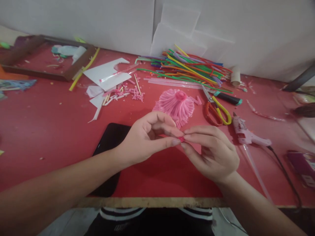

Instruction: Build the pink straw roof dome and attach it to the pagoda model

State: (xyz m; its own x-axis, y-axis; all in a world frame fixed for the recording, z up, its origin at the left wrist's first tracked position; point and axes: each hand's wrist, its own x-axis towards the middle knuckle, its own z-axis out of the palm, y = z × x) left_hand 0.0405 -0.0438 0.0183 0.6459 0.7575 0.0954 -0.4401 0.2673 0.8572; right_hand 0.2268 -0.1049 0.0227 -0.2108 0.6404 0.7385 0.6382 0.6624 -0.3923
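My left hand [152, 137] and my right hand [213, 150] meet over the near part of the red table. Between their fingertips they pinch a small dark pink piece [181, 139], mostly covered, so its kind cannot be made out. Just beyond the hands lies a pink fluffy craft piece [176, 103], its strands fanning out from a round coiled knob. Part of it is hidden behind my left fingers. A black phone [110, 137] lies partly under my left forearm.
Scissors [215, 109], a box cutter [227, 98] and a glue gun [248, 132] with its cord lie to the right. Colourful pipe cleaners [192, 67] are heaped at the back. Paper scraps [108, 73], pink clippings [137, 95] and a wooden frame [66, 73] lie to the left.
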